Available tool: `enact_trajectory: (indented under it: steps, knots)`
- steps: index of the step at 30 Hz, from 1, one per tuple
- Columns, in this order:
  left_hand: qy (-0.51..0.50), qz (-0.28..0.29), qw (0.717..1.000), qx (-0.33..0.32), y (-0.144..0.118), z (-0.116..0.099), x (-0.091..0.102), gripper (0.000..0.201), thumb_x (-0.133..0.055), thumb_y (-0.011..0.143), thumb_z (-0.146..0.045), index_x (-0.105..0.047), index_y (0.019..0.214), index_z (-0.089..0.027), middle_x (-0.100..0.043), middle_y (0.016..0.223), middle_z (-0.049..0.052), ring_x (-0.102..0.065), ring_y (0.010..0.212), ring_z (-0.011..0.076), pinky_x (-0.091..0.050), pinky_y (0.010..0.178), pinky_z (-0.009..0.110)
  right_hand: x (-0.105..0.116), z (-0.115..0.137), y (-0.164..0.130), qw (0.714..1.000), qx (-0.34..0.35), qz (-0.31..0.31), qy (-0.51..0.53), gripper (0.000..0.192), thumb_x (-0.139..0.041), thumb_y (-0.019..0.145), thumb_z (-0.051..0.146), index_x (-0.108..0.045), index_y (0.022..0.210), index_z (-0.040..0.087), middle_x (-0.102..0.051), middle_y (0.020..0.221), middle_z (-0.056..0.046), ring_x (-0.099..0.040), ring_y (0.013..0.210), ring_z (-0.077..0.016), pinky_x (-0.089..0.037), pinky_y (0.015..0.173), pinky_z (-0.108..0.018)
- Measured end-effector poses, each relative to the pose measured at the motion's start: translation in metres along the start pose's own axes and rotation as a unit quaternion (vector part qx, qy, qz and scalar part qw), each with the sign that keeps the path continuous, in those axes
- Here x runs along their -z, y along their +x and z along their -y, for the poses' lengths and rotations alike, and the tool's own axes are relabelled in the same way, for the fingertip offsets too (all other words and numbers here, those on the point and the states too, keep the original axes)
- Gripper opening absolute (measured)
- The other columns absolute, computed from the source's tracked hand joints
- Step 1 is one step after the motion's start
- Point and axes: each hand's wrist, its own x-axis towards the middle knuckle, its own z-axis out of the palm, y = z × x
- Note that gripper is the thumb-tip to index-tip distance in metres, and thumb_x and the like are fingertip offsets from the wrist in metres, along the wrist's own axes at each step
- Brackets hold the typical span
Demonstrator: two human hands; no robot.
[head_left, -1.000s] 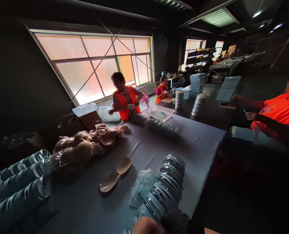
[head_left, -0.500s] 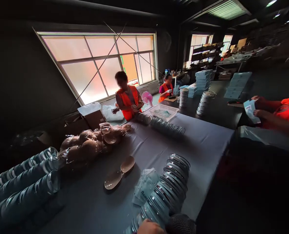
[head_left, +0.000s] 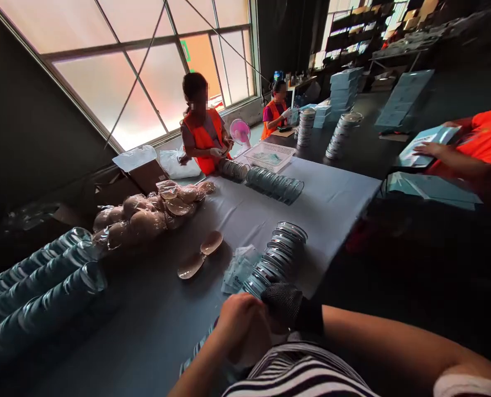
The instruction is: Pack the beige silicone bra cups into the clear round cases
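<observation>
My bare left hand (head_left: 241, 317) and my right hand (head_left: 284, 303), in a dark mesh glove, meet close to my body at the table's near edge. Between them hangs a beige bra cup (head_left: 251, 342), partly hidden by the left hand; both hands look closed on it, though most fingertips are hidden. Just beyond lies a row of round clear plastic tubs (head_left: 276, 256), reaching back under my hands. Left of the row is a pile of pale printed packets (head_left: 239, 270). A joined pair of beige bra cups (head_left: 199, 256) rests farther left on the table (head_left: 154, 320).
Long stacks of clear tubs (head_left: 42, 309) lie at the left, with bagged beige cups (head_left: 146, 215) behind them. Across the table are another tub row (head_left: 274, 184), a white basket (head_left: 270, 156) and a co-worker (head_left: 204, 132). Another person's arm (head_left: 456, 157) handles flat boxes at right.
The view has tilted down, bringing both my hands and forearms into sight. The beige cup now shows between my hands. The person at right has moved the pale box they hold.
</observation>
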Motion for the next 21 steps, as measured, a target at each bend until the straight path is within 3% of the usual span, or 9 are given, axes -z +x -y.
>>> enact_trajectory:
  steps: [3,8,14,18,21]
  knots:
    - [-0.058,-0.013,0.998,-0.017,0.002,-0.003,0.011,0.027,-0.052,0.084,-0.027,-0.076,0.09,-0.017,-0.075,0.091,0.006,-0.066,0.088,0.0202,-0.049,0.084,0.031,0.014,0.003,0.005,0.999,-0.026,-0.018,0.016,0.018,-0.055,0.086,0.023,-0.069,0.078,0.016,-0.071,0.076,-0.008,-0.061,0.07,-0.0178,-0.046,0.071,-0.029]
    - [-0.091,0.051,0.993,-0.05,0.003,-0.008,0.032,0.028,-0.061,0.082,-0.037,-0.073,0.089,-0.013,-0.071,0.084,0.003,-0.061,0.08,0.0155,-0.046,0.074,0.024,0.029,0.004,0.011,0.997,-0.017,-0.04,0.066,0.019,-0.051,0.087,0.021,-0.068,0.081,0.014,-0.07,0.081,-0.009,-0.06,0.074,-0.0177,-0.045,0.072,-0.029]
    - [-0.089,0.157,0.982,-0.052,-0.002,-0.019,0.044,0.033,-0.058,0.086,-0.042,-0.07,0.08,-0.012,-0.064,0.08,0.002,-0.056,0.074,0.0131,-0.043,0.068,0.023,0.044,0.008,0.009,0.993,0.022,0.042,0.106,0.019,-0.05,0.089,0.019,-0.067,0.082,0.016,-0.07,0.078,-0.004,-0.059,0.071,-0.0148,-0.043,0.069,-0.025]
    - [-0.009,0.16,0.983,-0.09,-0.003,-0.026,0.043,0.028,-0.058,0.085,-0.037,-0.074,0.08,-0.014,-0.066,0.083,0.003,-0.057,0.078,0.0143,-0.042,0.072,0.024,0.045,0.012,0.007,0.993,0.026,0.104,0.051,0.019,-0.053,0.089,0.024,-0.068,0.08,0.017,-0.069,0.075,-0.004,-0.055,0.064,-0.0138,-0.038,0.062,-0.025]
    - [0.034,0.137,0.986,-0.091,0.001,-0.021,0.034,0.022,-0.059,0.082,-0.031,-0.074,0.078,-0.016,-0.066,0.079,0.001,-0.055,0.075,0.0137,-0.041,0.07,0.023,0.033,0.015,0.006,0.994,-0.012,0.099,0.037,0.02,-0.053,0.089,0.026,-0.069,0.08,0.017,-0.069,0.074,-0.004,-0.055,0.063,-0.0144,-0.038,0.061,-0.025]
